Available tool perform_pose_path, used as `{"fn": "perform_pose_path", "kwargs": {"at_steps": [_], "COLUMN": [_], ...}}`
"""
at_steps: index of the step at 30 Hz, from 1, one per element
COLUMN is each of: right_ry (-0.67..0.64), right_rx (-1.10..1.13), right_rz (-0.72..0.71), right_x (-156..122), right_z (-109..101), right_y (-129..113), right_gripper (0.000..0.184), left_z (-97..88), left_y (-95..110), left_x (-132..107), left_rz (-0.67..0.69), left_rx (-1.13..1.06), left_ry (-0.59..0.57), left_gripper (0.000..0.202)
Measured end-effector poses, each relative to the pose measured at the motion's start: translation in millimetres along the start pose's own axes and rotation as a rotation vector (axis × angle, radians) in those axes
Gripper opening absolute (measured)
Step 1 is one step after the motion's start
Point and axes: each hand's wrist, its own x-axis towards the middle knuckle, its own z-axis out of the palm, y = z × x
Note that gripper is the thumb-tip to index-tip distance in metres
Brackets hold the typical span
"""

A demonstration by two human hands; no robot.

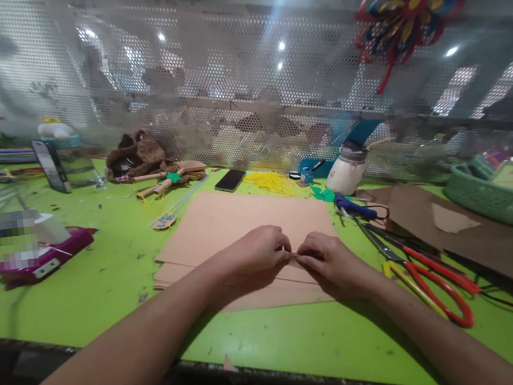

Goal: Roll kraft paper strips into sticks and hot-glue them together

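Observation:
Over a stack of light brown paper sheets (241, 219), my left hand (263, 248) and my right hand (331, 259) meet with their fingertips close together. Both are closed in a pinch on a small brown paper piece (294, 256), thin and partly hidden by the fingers. The sheets lie flat and slightly fanned on the green table, below both wrists. To the right of my right hand lie scissors (439, 295) with red and yellow handles.
A glue jar (347, 170) stands behind the paper, near a phone (230, 180) and yellow paper shreds (268, 183). A purple power strip (44, 260) sits at left. A green basket (500, 198) and dark brown paper (407, 212) lie at right. Perforated mesh rises behind.

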Motion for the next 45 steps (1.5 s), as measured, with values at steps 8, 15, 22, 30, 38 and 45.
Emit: {"fn": "perform_pose_path", "kwargs": {"at_steps": [8,15,22,30,38,45], "right_ry": [-0.001,-0.025,-0.057,-0.077,-0.09,-0.142], "right_rx": [-0.044,-0.128,-0.255,-0.402,-0.441,-0.426], "right_rz": [-0.066,-0.098,-0.133,-0.176,-0.188,-0.216], "right_x": [5,4,3,3,4,-1], "right_z": [5,5,3,2,6,-4], "right_y": [-6,-7,-7,-9,-9,-3], "right_gripper": [0.013,0.015,0.018,0.022,0.02,0.017], "left_z": [9.8,13.9,16.0,15.8,19.0,13.2], "left_y": [5,8,7,5,8,12], "left_x": [-2,-7,-7,-6,-6,-11], "left_rz": [0.067,0.134,0.102,0.133,0.159,0.143], "left_rx": [0.134,0.224,0.251,0.325,0.451,0.46], "left_ry": [0.094,0.137,0.137,0.13,0.153,0.122], "left_gripper": [0.019,0.022,0.021,0.022,0.023,0.019]}}
